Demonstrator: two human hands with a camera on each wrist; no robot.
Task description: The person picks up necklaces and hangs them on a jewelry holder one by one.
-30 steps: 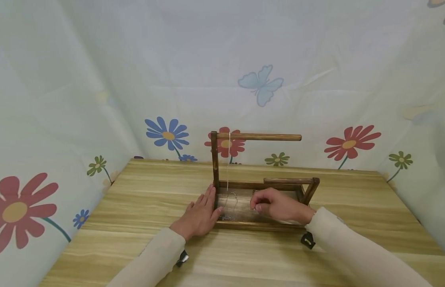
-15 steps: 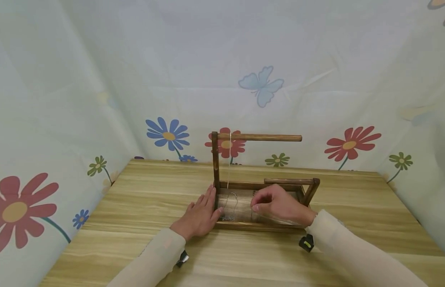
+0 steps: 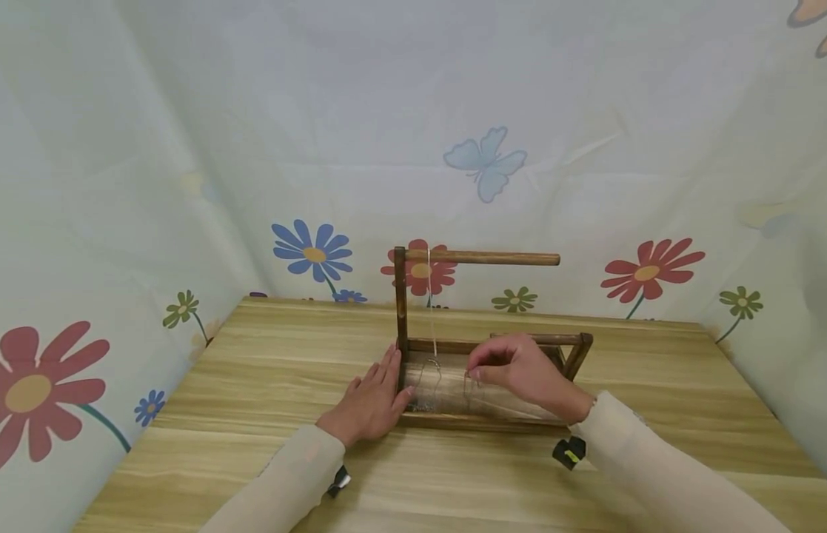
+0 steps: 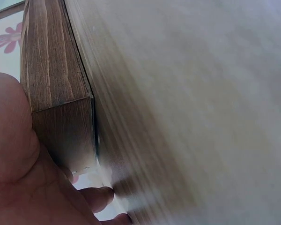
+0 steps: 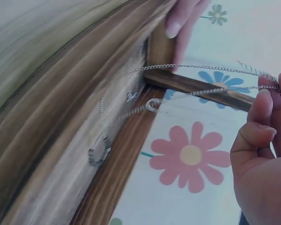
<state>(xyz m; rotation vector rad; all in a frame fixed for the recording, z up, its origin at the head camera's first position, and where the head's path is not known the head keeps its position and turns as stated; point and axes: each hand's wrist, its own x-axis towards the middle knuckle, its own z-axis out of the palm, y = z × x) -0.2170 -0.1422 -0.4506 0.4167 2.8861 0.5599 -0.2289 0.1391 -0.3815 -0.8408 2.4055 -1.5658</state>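
In the head view a brown wooden stand (image 3: 483,422) has a shallow tray with a high bar (image 3: 500,258) and a lower bar (image 3: 553,339). My left hand (image 3: 369,400) lies with straight fingers along the tray's left end, thumb over the rim. Thumb and fingertips of my right hand (image 3: 529,376) pinch a thin silver chain (image 3: 467,391). In the right wrist view this silver chain (image 5: 178,66) droops from the fingertips in a long loop toward the tray floor. A second fine chain (image 3: 432,311) hangs from the high bar's left end, its lower part reaching into the tray.
The stand is on a wood-grain table (image 3: 286,370). A pale cloth (image 3: 360,111) printed with flowers and a butterfly surrounds the table at the back and sides. The upright post (image 3: 401,296) rises beside my left fingertips.
My right hand has risen a little from the tray floor, and the pinched chain now shows hanging below its fingertips. The left hand stays in place.
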